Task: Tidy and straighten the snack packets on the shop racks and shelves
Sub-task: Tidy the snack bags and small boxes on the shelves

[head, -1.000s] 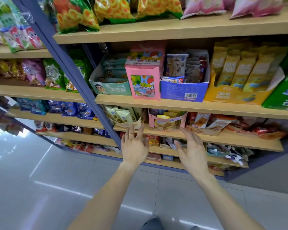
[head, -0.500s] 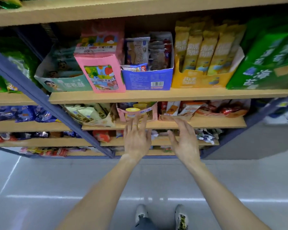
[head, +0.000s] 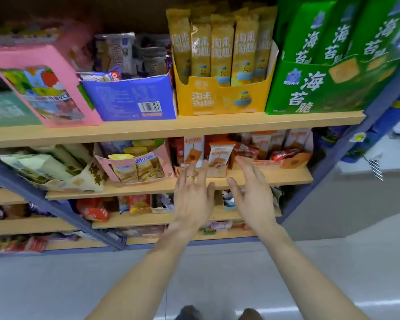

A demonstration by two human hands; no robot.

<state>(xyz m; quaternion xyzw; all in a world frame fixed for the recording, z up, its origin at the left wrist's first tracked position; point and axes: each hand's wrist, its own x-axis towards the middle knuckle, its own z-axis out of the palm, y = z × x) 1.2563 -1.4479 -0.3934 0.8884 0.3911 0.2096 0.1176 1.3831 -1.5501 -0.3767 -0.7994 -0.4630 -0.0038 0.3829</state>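
Both hands reach toward the shelf edge [head: 148, 184] with fingers straight and spread, holding nothing: the left hand [head: 193, 199], a ring on one finger, and the right hand [head: 252, 195] just beside it. Just past the fingertips stand orange-and-white snack packets [head: 217, 155] in a low tray, with red packets [head: 280, 154] beyond the right hand. Left of the left hand sits a pink box of yellow packets [head: 134, 166], and on the shelf above the hands stand a yellow display box [head: 219, 98] and a green one [head: 310, 88].
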